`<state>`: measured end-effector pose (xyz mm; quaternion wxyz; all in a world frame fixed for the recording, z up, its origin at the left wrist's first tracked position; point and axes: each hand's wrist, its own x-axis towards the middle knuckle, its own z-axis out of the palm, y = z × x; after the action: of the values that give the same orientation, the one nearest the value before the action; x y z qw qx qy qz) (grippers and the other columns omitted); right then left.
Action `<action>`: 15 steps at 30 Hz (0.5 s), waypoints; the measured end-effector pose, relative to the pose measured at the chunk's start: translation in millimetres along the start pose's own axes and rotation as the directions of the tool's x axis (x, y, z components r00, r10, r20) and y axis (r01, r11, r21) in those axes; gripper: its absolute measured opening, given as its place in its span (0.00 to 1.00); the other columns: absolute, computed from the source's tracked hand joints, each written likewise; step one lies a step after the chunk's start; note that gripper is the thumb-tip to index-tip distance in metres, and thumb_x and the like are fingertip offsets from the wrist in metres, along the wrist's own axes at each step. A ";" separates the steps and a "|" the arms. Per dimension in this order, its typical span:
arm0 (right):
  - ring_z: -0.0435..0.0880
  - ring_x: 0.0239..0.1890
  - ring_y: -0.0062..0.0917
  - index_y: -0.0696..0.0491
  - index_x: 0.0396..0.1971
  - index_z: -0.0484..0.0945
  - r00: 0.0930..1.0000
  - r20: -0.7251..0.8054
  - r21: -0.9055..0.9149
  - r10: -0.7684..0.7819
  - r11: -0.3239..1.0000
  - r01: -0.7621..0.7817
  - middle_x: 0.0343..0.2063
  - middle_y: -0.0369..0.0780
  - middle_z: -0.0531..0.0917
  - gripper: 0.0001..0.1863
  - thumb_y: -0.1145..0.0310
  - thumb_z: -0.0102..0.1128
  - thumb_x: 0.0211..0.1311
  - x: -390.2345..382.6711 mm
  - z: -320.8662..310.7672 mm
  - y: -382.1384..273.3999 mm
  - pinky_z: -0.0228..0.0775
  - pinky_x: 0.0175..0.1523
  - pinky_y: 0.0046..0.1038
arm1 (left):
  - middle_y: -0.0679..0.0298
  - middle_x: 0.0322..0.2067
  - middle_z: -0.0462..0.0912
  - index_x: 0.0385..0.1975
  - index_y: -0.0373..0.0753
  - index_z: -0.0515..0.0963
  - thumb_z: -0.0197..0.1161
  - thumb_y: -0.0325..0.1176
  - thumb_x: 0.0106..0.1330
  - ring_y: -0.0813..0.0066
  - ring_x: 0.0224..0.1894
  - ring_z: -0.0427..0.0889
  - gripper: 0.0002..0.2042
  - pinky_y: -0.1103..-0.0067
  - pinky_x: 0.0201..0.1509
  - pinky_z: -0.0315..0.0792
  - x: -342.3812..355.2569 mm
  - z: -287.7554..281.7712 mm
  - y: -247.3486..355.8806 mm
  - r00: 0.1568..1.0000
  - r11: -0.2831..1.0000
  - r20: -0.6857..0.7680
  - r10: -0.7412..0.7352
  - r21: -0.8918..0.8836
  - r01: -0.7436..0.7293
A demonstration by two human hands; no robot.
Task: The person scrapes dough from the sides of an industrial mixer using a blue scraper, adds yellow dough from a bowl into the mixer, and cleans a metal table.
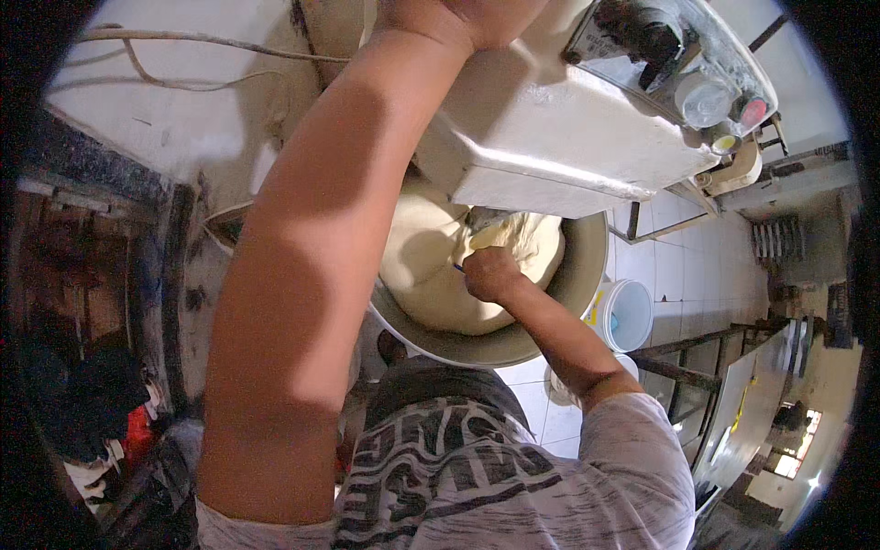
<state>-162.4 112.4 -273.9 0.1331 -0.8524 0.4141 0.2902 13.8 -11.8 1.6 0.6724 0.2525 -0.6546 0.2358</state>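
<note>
Dough [431,275], pale and smooth, fills much of a large round metal mixing bowl [587,266] that sits under the white head of a floor mixer [550,137]. The right hand [490,273] is down inside the bowl, closed into a fist on the dough at the point where the mass meets the mixer's tool; a thin blue thing shows just at the knuckles, too small to make out. The left hand [477,16] is raised to the top of the mixer head, resting against its upper casing near the picture's upper edge; only part of it shows, so whether it grips anything or simply presses there cannot be told. The left forearm runs up through the middle of the view and hides the bowl's left side.

On the mixer's head, to the right, sit a dark control panel [632,37] and round buttons, one red [753,112] and one yellow [724,143]. On the white tiled floor [678,266] just right of the bowl stands a white bucket [628,316] with blue inside. Loose cables [183,60] hang along the wall at the upper left. The person wears a grey patterned shirt [513,477].
</note>
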 end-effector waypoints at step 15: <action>0.82 0.30 0.38 0.55 0.25 0.80 0.955 -0.178 0.321 0.235 0.932 -0.170 0.25 0.50 0.81 0.15 0.58 0.53 0.56 -11.0 88.5 -4.5 0.73 0.36 0.35 | 0.53 0.39 0.75 0.41 0.38 0.72 0.34 0.39 0.68 0.57 0.44 0.72 0.18 0.68 0.53 0.62 -9.9 -7.2 3.2 0.981 0.976 0.124 -0.150 0.180 0.126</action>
<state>-198.3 163.6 -337.7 0.1859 -0.8006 0.5515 0.1424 16.9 -4.5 -8.3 0.6163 0.3700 -0.6573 0.2261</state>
